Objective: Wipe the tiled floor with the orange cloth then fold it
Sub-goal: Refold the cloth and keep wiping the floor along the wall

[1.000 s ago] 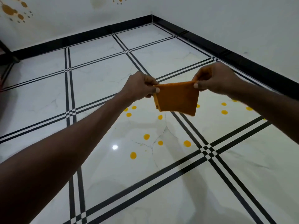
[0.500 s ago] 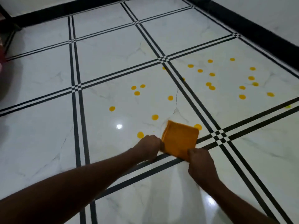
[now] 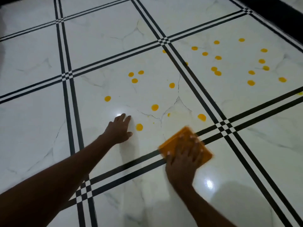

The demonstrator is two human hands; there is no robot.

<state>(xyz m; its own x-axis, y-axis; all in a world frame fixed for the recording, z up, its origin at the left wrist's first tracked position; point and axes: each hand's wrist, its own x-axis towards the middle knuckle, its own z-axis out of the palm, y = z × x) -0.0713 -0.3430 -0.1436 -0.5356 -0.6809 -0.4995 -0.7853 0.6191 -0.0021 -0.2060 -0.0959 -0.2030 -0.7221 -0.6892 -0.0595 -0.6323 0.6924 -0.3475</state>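
Left hand off cloth, seemingly flat

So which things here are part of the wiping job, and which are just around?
Part of the job:
- orange cloth, flat on the floor under the right hand
- tiled floor
- yellow spots scattered on the tiles
- left hand, flat on the floor beside the cloth

Just around:
- black skirting, far right corner

Glossy white marble-veined tiled floor crossed by double black stripes. Yellow spots dot it. A black skirting runs top right; light glare reflects below.
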